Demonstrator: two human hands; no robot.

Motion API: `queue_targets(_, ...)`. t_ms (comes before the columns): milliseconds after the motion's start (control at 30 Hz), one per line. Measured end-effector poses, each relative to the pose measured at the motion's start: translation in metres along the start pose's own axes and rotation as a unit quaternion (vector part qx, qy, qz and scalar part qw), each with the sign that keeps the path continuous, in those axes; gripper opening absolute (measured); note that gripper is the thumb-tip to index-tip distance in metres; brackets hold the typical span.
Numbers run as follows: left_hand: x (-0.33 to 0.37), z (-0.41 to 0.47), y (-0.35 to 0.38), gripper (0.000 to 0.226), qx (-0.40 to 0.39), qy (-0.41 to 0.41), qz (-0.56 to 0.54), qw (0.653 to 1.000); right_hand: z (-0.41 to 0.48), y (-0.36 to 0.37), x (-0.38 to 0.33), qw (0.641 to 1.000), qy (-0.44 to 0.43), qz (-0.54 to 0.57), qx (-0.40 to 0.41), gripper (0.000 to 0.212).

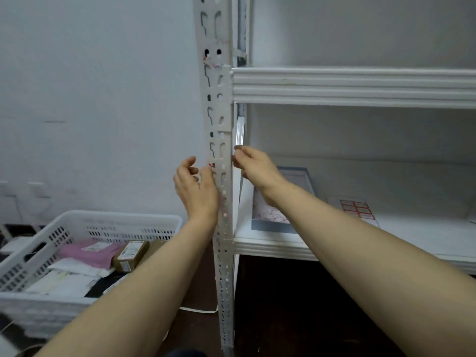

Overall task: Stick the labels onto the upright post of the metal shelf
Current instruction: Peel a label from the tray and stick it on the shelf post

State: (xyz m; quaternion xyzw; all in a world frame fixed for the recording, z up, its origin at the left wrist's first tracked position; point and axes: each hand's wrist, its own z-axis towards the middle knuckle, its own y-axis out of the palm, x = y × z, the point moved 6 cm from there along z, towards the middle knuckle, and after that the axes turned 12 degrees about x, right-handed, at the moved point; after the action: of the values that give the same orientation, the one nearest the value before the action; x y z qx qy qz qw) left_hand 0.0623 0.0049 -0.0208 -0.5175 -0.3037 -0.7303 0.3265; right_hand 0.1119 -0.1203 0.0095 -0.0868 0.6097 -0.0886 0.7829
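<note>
White wall behind; both hands, left [197, 188] and right [253, 167], flank the post [222, 140], seemingly pressing a label [211, 165].

Two hands [198, 186], one post [219, 104], one basket [77, 222]

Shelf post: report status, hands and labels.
Both hands at the upright post: left hand thumb pressing its face, right hand pinching its edge. Label sheet on the shelf. Nothing blocking.

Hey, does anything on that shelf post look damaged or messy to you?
Yes. High on the upright post, just above the upper shelf beam, there is a torn scrap of label with red and blue marks, ragged and crooked like peeled residue. Lower down, by the left hand, a small red bit shows at a label's edge.
</note>
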Motion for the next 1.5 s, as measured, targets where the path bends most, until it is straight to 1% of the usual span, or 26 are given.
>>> queue_targets(67, -0.007, 0.005, 0.007, 0.042, -0.068, -0.099, -0.03, 0.992, 0.0, 0.01, -0.008, 1.0, -0.007, 0.018, -0.001, 0.033)
queue_targets(100, -0.009, 0.006, 0.01, 0.045, -0.108, -0.136, -0.052, 0.983, 0.001, 0.014, -0.011, 0.999, -0.007, 0.032, 0.003, 0.033)
queue_targets(167, -0.011, 0.005, 0.015, 0.037, -0.152, -0.179, -0.088, 0.968, 0.005, 0.019, -0.012, 0.999, -0.002, 0.042, 0.019, 0.034)
queue_targets(233, -0.011, 0.006, 0.016, 0.023, -0.156, -0.204, -0.126, 0.958, 0.008, 0.021, -0.011, 0.999, -0.015, 0.021, 0.029, 0.035)
queue_targets(367, -0.015, 0.011, 0.019, 0.019, -0.15, -0.218, -0.173, 0.949, 0.009, 0.022, -0.013, 0.998, -0.05, -0.007, 0.039, 0.039)
queue_targets(500, -0.014, 0.01, 0.022, 0.014, -0.167, -0.212, -0.21, 0.94, 0.012, 0.024, -0.009, 0.997, -0.058, -0.002, 0.053, 0.042)
queue_targets(600, -0.016, 0.01, 0.024, 0.017, -0.158, -0.232, -0.233, 0.931, 0.011, 0.025, -0.009, 0.997, -0.059, 0.001, 0.059, 0.042)
queue_targets(833, -0.023, 0.011, 0.03, 0.017, -0.141, -0.263, -0.248, 0.922, 0.012, 0.024, -0.008, 0.995, -0.066, 0.001, 0.071, 0.039)
queue_targets(1033, -0.025, 0.012, 0.031, 0.018, -0.141, -0.262, -0.248, 0.922, 0.012, 0.025, -0.007, 0.995, -0.068, 0.0, 0.073, 0.039)
queue_targets(1167, -0.02, 0.011, 0.028, 0.02, -0.159, -0.234, -0.237, 0.929, 0.013, 0.025, -0.007, 0.995, -0.066, 0.0, 0.071, 0.04)
queue_targets(1267, -0.021, 0.015, 0.023, 0.018, -0.192, -0.196, -0.194, 0.942, 0.013, 0.025, -0.006, 0.995, -0.068, 0.0, 0.068, 0.041)
queue_targets(1367, -0.02, 0.026, 0.017, 0.019, -0.219, -0.127, -0.129, 0.959, 0.011, 0.025, -0.008, 0.996, -0.067, 0.003, 0.062, 0.04)
queue_targets(1500, -0.012, 0.033, 0.013, 0.02, -0.22, -0.066, -0.07, 0.971, 0.012, 0.024, -0.008, 0.996, -0.07, 0.013, 0.063, 0.038)
